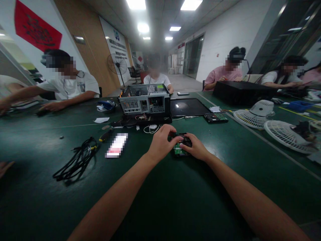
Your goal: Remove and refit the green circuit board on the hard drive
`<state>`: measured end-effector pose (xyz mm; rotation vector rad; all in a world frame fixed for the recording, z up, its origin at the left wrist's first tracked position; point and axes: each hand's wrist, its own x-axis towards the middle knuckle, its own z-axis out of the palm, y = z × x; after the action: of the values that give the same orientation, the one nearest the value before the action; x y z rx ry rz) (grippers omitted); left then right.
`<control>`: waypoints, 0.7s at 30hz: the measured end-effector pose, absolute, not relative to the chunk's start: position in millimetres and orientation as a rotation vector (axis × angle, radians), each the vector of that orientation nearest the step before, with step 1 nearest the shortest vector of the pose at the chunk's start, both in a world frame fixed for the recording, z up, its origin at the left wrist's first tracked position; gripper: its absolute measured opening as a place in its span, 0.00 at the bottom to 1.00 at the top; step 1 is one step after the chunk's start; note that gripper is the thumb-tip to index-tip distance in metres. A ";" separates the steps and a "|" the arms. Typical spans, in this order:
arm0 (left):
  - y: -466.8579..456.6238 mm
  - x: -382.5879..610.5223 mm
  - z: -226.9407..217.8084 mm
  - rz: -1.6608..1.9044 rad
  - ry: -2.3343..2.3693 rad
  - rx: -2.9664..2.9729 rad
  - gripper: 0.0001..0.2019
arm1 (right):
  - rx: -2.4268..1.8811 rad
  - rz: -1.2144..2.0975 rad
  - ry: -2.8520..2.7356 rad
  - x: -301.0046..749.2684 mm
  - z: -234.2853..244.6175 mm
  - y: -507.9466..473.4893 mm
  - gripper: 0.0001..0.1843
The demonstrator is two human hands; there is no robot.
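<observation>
A hard drive (179, 150) with a green circuit board facing up is on the green table in front of me. My right hand (197, 146) grips its right side, with the thumb over the top face. Above its left part is my left hand (163, 142), thumb and fingers brought together in a pinch near the board. Whatever those fingers hold, if anything, is too small to make out. The hands cover much of the drive's upper surface.
Beyond my hands stands an opened computer case (144, 103), with a black panel (189, 106) beside it. A second hard drive (215, 117) lies to the right, near white fan parts (250, 117). Leftward are a phone (116, 145), a screwdriver (105, 135) and coiled black cable (77, 160). Other people sit around the table.
</observation>
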<state>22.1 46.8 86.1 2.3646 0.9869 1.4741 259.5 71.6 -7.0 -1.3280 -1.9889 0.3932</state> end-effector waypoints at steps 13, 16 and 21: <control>40.9 21.2 94.1 1.405 0.947 2.491 0.11 | -1.335 0.383 -2.006 259.1 -6.6 71.4 0.32; 41.5 21.5 92.9 1.424 0.953 2.487 0.11 | -1.343 0.382 -2.010 259.2 -6.8 72.1 0.32; 44.4 22.0 89.3 1.497 0.960 2.469 0.10 | -1.351 0.378 -2.017 259.3 -6.7 72.5 0.31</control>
<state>22.0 44.4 89.3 2.4692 0.9603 1.4970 259.3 72.5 -6.7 -1.3509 -2.0169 0.3775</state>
